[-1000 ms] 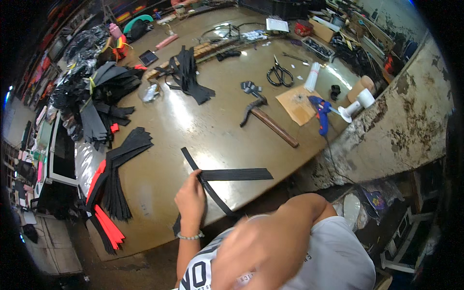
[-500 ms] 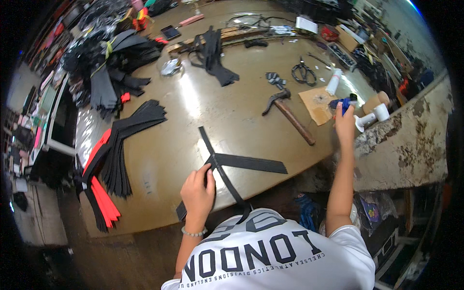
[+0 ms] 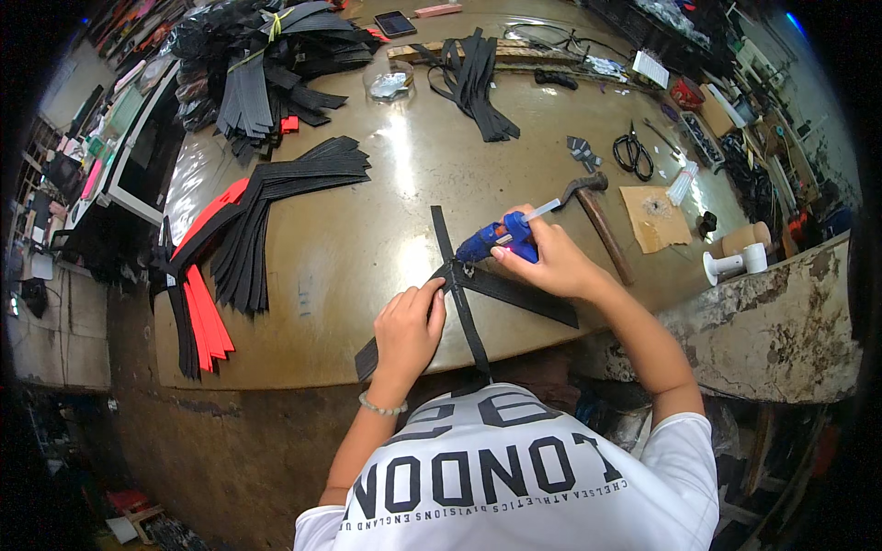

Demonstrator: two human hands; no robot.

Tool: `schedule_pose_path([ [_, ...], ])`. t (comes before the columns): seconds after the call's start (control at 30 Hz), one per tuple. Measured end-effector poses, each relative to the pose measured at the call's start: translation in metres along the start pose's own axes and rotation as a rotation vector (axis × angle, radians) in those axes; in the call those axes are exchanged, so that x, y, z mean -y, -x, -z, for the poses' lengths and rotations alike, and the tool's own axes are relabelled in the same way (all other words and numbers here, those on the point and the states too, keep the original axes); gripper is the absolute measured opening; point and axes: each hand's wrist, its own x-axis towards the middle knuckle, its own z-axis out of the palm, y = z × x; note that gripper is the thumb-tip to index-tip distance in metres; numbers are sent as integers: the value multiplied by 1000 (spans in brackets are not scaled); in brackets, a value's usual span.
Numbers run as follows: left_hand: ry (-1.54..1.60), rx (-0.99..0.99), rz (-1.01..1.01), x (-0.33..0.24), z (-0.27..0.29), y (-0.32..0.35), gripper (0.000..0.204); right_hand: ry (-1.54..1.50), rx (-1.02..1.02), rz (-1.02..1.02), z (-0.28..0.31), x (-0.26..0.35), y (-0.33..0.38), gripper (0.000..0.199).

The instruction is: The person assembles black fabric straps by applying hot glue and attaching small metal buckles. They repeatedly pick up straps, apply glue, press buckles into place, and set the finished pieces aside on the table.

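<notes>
Narrow black strap (image 3: 471, 323), flat and matte, lay across wider ribbed black webbing (image 3: 528, 296) on the table, the crossing just beyond the left fingertips; the webbing sloped off to both sides.

We saw the left hand (image 3: 406, 331) half curled, tips on the webbing beside the crossing; whether they pinched it we could not tell. The right hand (image 3: 559, 260) was closed around a blue plastic glue gun (image 3: 487, 241), a pale translucent stick jutting from its rear, the nozzle at the crossing; contact unclear.

Right of the right fingers we logged a hammer (image 3: 610, 239) with a worn wooden handle, then a stained sheet of brown card (image 3: 654, 220). Beyond them: black-handled scissors (image 3: 632, 156). Left of the left fingers, fanned black straps (image 3: 241, 257) overlapped smooth red strips (image 3: 204, 317).

We found the tabletop (image 3: 303, 266) brownish, glossy and scuffed; to the right, a low wall (image 3: 781, 321) with flaking, blotched paint.
</notes>
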Motion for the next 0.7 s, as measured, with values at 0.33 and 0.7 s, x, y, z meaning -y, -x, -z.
schedule_pose_path([
  [0.33, 0, -17, 2, 2, -4, 1, 14, 64, 65, -64, 1, 5, 18, 47],
  [0.7, 42, 51, 63, -2, 5, -2, 16, -183, -143, -177, 21, -24, 64, 45],
])
